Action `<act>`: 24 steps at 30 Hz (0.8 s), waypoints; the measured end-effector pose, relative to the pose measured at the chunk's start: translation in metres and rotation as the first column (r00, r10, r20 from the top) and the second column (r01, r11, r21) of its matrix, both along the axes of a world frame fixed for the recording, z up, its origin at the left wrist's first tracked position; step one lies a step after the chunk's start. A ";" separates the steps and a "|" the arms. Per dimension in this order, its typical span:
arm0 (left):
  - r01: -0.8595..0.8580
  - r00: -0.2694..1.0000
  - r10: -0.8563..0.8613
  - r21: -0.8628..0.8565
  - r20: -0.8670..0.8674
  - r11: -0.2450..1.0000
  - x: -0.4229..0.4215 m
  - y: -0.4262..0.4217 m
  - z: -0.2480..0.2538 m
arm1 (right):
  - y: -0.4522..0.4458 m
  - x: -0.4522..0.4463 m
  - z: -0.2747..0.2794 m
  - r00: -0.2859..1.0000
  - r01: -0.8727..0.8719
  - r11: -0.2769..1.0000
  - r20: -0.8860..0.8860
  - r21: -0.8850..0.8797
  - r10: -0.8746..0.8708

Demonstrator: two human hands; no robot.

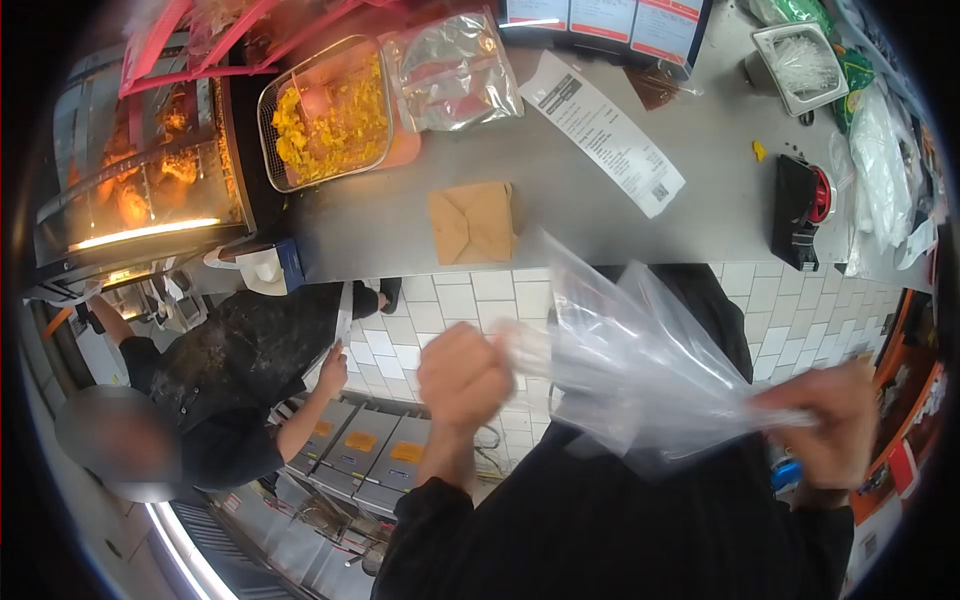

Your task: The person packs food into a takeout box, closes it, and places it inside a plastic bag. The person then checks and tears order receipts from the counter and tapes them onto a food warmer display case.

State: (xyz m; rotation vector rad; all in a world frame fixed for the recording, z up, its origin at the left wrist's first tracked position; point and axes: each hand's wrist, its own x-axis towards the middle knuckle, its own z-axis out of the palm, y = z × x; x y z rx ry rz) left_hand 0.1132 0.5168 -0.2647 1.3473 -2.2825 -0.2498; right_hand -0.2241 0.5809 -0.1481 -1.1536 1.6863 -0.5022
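Note:
A clear plastic bag (650, 360) is stretched between my two hands in front of my body, blurred by motion. My left hand (463, 375) is closed on its left end, near the middle of the view. At the right, my right hand (825, 415) pinches the gathered other end. Beyond the bag, a folded brown paper packet (472, 223) lies near the edge of the steel counter (370, 235). A printed receipt (605, 135) rests flat on the counter behind it.
Farther back are a wire basket of yellow food (330, 115), a foil bag (455, 72), a screen (610, 30) and a metal container (795, 68). A black-and-red device (803, 210) sits right. A co-worker (230, 350) stands left, beside a lit food warmer (140, 170).

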 end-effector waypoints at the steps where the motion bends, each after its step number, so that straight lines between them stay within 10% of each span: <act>1: -0.052 0.994 0.066 0.154 -0.092 0.987 0.012 0.005 -0.011 | 0.011 -0.008 0.008 0.933 0.359 0.933 0.034 -0.019 -0.359; 3: -0.143 0.931 0.269 0.434 -0.246 0.890 0.037 0.015 -0.032 | 0.017 -0.024 0.010 0.911 0.409 0.907 0.098 -0.099 -0.400; 6: -0.195 0.940 0.247 0.224 -0.236 0.955 0.001 0.000 -0.006 | 0.022 -0.018 0.006 0.972 0.191 0.969 -0.110 -0.155 -0.209; 11: 0.072 0.934 0.111 0.483 -0.340 0.873 -0.045 -0.003 0.020 | -0.009 0.021 -0.012 0.994 0.025 1.000 0.105 0.014 -0.027; 15: 0.173 0.853 -0.119 0.060 -0.508 0.983 -0.077 0.005 0.028 | -0.033 0.055 -0.026 0.819 -0.463 0.886 0.377 -0.010 0.432; 17: 0.324 0.878 -0.291 0.024 -0.379 0.946 -0.068 0.004 0.022 | -0.026 0.051 -0.031 0.857 -0.412 0.901 0.278 -0.134 0.434; 20: 0.351 0.882 -0.310 0.055 -0.354 0.935 -0.065 0.010 0.023 | -0.014 0.034 -0.049 0.987 -0.122 0.933 -0.143 -0.338 0.077; 24: 0.578 0.735 -0.430 0.153 -0.524 0.802 -0.061 0.019 0.033 | -0.040 0.000 -0.080 0.683 0.089 0.831 -0.574 -0.548 -0.452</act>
